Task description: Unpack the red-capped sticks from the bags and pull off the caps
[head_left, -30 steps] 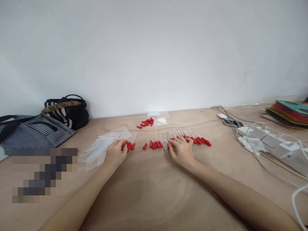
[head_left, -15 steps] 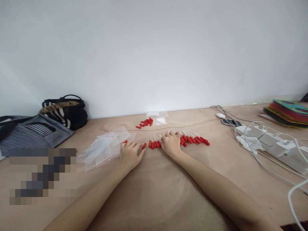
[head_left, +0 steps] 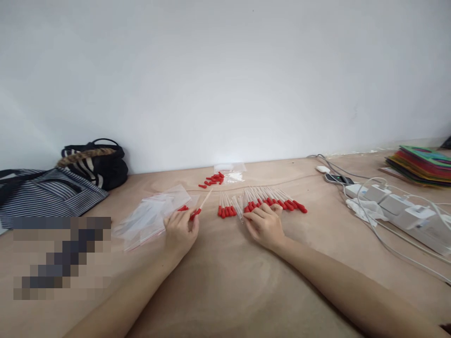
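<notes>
**Q:** Head view: what does the left hand (head_left: pixel 181 230) have?
**A:** Its fingers are pinched shut on the red bulb of one dropper (head_left: pixel 202 203). The clear tube slants away from the person, up and to the right. The hand sits at the right edge of a clear bag (head_left: pixel 151 216) lying flat on the desk (head_left: pixel 225 281). A bit of red shows at the bag's edge, just beside the fingers.

**Q:** And the right hand (head_left: pixel 264 226)?
**A:** It is palm down with the fingers spread and loose, gripping nothing. The fingertips rest on the red bulbs at the left end of a row of droppers (head_left: pixel 285 201). The row fans across the middle of the desk, bulbs toward the person and tips toward the wall.

**Q:** What lies between the hands?
**A:** A small bunch (head_left: pixel 225 210) of droppers, laid the same way and clear of both hands.

**Q:** Farther back?
**A:** Loose bulbs (head_left: pixel 213 180), all red, are scattered just beside a small bag (head_left: pixel 233 172) near the wall.

**Q:** And at the edges?
**A:** On the left, a striped tote (head_left: pixel 49 192) and a black handbag (head_left: pixel 97 162) sit at the wall. On the right are a power strip (head_left: pixel 398 206) with plugs and white cables, a phone (head_left: pixel 338 179) and a stack of coloured sheets (head_left: pixel 423 164).
</notes>
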Available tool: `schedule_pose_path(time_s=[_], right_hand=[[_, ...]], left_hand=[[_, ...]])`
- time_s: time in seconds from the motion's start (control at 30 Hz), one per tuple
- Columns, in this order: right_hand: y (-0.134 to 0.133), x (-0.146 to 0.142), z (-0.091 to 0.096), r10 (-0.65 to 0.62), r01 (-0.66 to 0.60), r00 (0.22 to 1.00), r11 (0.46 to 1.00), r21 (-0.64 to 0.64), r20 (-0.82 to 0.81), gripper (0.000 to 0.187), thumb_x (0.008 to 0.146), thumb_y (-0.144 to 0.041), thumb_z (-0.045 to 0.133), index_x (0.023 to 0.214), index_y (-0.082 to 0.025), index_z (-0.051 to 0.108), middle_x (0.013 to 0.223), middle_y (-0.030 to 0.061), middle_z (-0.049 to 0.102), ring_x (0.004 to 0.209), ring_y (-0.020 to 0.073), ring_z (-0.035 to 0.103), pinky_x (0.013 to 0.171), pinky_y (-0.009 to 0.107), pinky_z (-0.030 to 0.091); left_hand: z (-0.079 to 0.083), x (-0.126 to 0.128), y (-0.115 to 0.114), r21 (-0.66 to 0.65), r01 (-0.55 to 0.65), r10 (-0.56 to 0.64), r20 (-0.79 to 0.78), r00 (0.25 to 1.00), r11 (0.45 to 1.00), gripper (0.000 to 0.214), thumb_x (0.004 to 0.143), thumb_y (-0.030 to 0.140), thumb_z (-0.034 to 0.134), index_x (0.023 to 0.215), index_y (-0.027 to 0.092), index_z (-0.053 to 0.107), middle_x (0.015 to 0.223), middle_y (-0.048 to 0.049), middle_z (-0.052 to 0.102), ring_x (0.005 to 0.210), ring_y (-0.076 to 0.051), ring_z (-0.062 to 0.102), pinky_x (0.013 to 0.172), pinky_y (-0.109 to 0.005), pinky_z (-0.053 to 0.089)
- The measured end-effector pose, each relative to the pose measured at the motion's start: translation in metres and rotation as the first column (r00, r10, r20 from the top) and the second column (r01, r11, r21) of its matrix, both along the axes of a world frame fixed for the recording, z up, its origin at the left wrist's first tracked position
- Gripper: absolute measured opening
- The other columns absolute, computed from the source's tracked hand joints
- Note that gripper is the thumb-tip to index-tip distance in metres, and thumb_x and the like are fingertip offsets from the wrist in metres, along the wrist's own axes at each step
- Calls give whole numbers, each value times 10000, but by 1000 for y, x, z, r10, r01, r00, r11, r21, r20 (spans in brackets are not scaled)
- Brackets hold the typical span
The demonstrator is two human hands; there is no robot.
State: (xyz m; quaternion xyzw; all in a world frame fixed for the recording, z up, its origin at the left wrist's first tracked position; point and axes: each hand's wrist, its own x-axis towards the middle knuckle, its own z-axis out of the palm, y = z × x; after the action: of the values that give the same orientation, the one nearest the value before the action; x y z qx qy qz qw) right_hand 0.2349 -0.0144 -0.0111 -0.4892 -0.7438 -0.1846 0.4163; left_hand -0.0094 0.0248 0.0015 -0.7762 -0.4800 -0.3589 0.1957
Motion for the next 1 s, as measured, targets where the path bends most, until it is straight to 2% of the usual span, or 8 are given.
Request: schedule_pose_path(time_s=[0.07,0.13,0.2,0.33,0.47,0.67,0.83,1.0], right_hand=[[-11,5,-3,66,-66,998,998,16,23,137,800,-220,512,853,-209,638,705,3,623,695,130,463,741,342,205],[-19,8,-4,107,-109,993,994,28,51,202,799,-249,526,974,-199,614,824,29,634,744,138,486,753,341,221],[-23,7,-3,143,-147,985,989,27,96,269,803,-297,538,1049,-199,585,902,43,630,795,149,503,778,350,230],[-21,2,-1,219,-223,958,975,-3,186,239,815,-350,540,1008,-223,599,828,13,643,807,150,513,848,385,207],[-16,-4,-3,220,-218,953,975,-30,211,131,822,-293,537,875,-232,640,661,-19,613,741,131,494,868,389,188],[-15,-6,-4,256,-243,945,966,-86,204,166,837,-269,501,779,-228,651,611,-22,575,706,120,456,868,382,175],[-16,-7,-4,298,-281,933,954,-106,202,188,831,-254,492,728,-211,644,579,-17,538,687,125,425,839,383,187],[-16,-7,-5,340,-317,921,938,-141,191,218,830,-276,494,689,-205,644,551,-11,518,677,131,408,798,383,199]], left_hand=[[1,-2,-11,-9,148,-148,18,989,989,165,832,215,455,924,171,584,808,-60,677,777,-210,597,699,-334,369],[1,2,-21,-81,304,-305,7,952,949,160,841,214,450,943,180,569,807,-44,673,774,-188,589,701,-313,382],[1,10,-29,-150,385,-389,5,921,910,145,840,213,447,929,187,559,778,-31,664,750,-176,581,690,-304,383],[-1,26,-36,-233,436,-443,25,896,869,101,834,209,454,876,189,544,756,-19,650,727,-164,575,683,-305,363],[-5,30,-35,-264,470,-475,46,879,842,90,840,212,452,857,186,537,749,-16,641,724,-159,569,688,-307,345],[-3,31,-35,-315,482,-499,32,866,817,115,797,222,526,901,198,570,807,-10,653,782,-167,561,707,-318,320],[-5,35,-34,-296,477,-498,5,867,828,76,807,258,559,798,224,627,708,13,644,721,-149,552,680,-320,302],[-4,35,-36,-297,478,-497,14,868,827,191,833,255,509,685,207,620,633,4,634,674,-145,535,673,-329,307]])
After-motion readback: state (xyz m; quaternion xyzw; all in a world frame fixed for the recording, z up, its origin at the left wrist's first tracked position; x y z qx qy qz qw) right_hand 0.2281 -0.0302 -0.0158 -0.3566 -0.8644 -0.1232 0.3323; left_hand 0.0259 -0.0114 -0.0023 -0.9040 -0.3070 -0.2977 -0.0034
